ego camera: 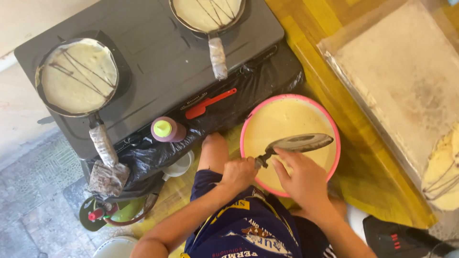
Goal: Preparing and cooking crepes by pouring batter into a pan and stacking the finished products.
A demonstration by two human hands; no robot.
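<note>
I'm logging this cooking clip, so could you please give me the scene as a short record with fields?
Left hand: grips the handle of a small pan
Right hand: fingers touch the pan's rim
Beneath the pan: pink bowl of pale batter
Stove: two pans of batter with dark drizzle
Nearby: squeeze bottle, red spatula

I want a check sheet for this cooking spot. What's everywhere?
Surface: yellow wooden top, part covered by black plastic sheet.
Job's things: small pan held over pink bowl of pale batter.
Clutter: two pans of crepes on grey stove, red spatula, squeeze bottle, tray.
Hands: left hand grips the pan handle; right hand touches the pan.
Cables: nothing seen.
Surroundings: tiled floor, green gas cylinder.
</note>
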